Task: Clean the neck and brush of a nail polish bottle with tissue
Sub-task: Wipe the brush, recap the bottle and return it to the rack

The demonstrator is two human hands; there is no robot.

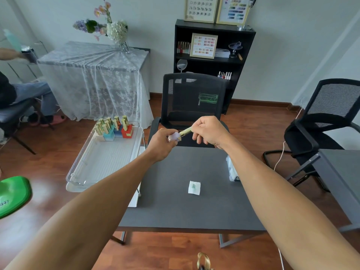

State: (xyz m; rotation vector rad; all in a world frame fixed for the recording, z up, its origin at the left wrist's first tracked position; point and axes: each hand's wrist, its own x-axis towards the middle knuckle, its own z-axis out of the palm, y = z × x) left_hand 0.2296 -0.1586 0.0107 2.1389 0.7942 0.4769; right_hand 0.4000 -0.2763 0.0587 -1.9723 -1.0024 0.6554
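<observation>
1. The room is evenly and softly lit in cool daylight tones; no lamp or window shows.
2. Shadows are faint: only a soft dark patch lies on the wood floor (194,250) under the grey table (175,201).
3. The floor shows pale glare beside the green object (13,195) at the left edge.
4. The wide lens bends straight lines: walls, the black shelf (214,61) and the office chair (327,121) at the right lean outward.
5. The green object and the blue-green bottle (12,40) at the upper left are smeared with blur.
6. Both hands are slightly soft; the middle of the tabletop is fairly sharp.
</observation>
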